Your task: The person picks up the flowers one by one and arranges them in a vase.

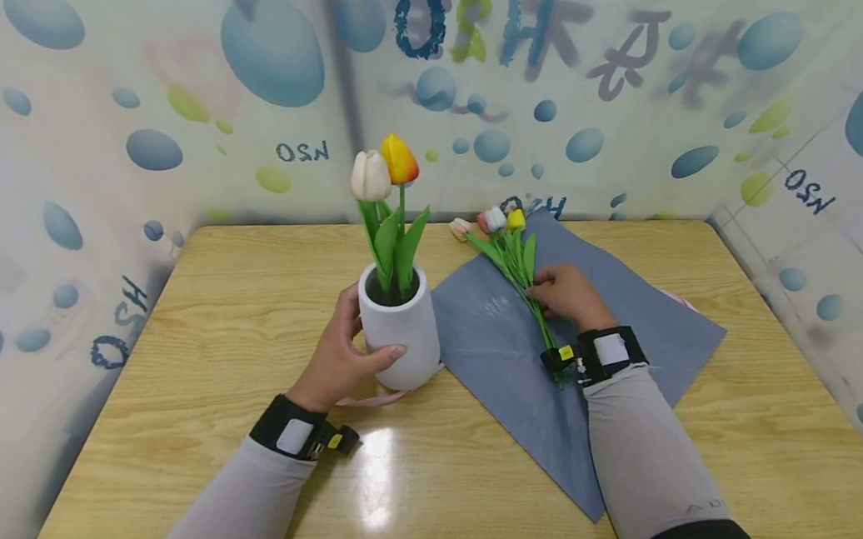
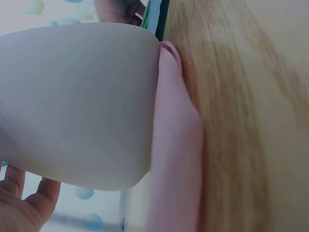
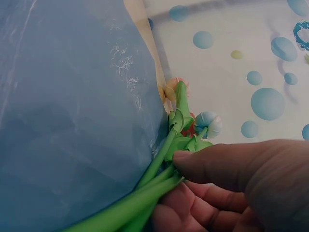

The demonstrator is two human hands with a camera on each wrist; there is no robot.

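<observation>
A white vase (image 1: 412, 338) stands on the table, holding a white tulip (image 1: 370, 176) and a yellow-orange tulip (image 1: 399, 160) with green leaves. My left hand (image 1: 338, 358) grips the vase from its left side, thumb across the front; the left wrist view shows fingertips (image 2: 47, 195) at its side. To the right, a loose bunch of artificial tulips (image 1: 513, 255) lies on blue-grey wrapping paper (image 1: 480, 324), with pale, pink, white-blue and yellow heads. My right hand (image 1: 570, 295) pinches their green stems (image 3: 120, 208) between thumb and fingers.
A pink ribbon (image 2: 176, 145) lies on the wooden table (image 1: 254, 315) by the vase's base. More pink shows at the paper's right edge. A patterned curtain-like backdrop (image 1: 202, 110) rises behind the table and along both sides.
</observation>
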